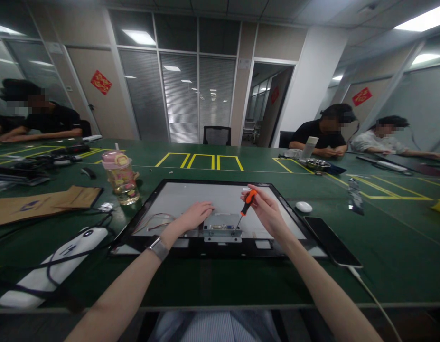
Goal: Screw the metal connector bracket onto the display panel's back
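A screwdriver [248,202] with an orange and black handle is gripped in my right hand [267,209]. Its shaft slants down to the right part of a metal bracket [223,233] that carries video ports. This bracket sits near the front edge of a large black-framed display panel [180,197] lying face down or open on the table, with a pale grey inner surface. My left hand [196,216] rests by the bracket's left rear corner, palm down, fingers stretched out. Thin wires [157,221] lie on the panel left of that hand.
To the left stand a drink cup [122,178], a paper bag [38,202] and a white power strip [59,266] with black cables. On the right lie a white mouse [304,207] and a phone [332,241] with its cable. Several people sit across the green table [390,247].
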Tool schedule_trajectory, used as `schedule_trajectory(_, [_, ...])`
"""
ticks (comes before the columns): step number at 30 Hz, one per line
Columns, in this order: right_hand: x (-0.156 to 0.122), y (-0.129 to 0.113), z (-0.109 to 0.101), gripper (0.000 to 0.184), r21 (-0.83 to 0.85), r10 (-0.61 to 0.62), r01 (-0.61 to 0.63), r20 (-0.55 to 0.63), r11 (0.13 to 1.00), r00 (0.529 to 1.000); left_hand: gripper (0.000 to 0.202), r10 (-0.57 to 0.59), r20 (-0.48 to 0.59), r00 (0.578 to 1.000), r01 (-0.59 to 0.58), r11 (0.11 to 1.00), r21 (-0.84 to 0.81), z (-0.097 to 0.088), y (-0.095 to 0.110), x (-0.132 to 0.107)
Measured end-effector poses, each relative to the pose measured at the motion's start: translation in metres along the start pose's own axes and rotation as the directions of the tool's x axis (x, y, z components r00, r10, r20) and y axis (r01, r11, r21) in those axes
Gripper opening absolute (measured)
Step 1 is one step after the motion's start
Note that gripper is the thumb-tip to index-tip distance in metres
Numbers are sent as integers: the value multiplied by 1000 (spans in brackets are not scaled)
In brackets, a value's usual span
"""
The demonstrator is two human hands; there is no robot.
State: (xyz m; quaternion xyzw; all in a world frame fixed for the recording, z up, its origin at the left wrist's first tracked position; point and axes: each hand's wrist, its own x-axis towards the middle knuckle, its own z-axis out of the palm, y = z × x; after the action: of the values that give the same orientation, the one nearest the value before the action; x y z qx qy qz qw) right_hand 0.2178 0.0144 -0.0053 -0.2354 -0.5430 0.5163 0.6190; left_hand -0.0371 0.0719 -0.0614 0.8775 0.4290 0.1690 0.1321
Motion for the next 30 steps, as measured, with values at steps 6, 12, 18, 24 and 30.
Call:
schedule_trajectory(6, [1,6,-4,21,-141,-71,52,-134,989,989,41,4,5,1000,-4,1000,0,2,-3,1])
schedule_trajectory(12, [0,4,-2,25,-150,-94,84,-62,985,994,42,8,-3,1000,-8,1000,9,2,-3,1])
schedule_trajectory(18, [-3,2,-3,27,-387,-186,149,-58,910,981,41,11,-4,1000,-11,1000,26,1,-1,0])
schedule_trajectory(24, [-3,6,-4,25,-428,-227,168,-91,888,970,41,-3,8,1000,3,1000,17,1,-1,1])
schedule_trajectory(30, [-2,7,-5,23,-372,-214,166,-92,913,973,41,-8,7,1000,8,1000,12,1,-1,0])
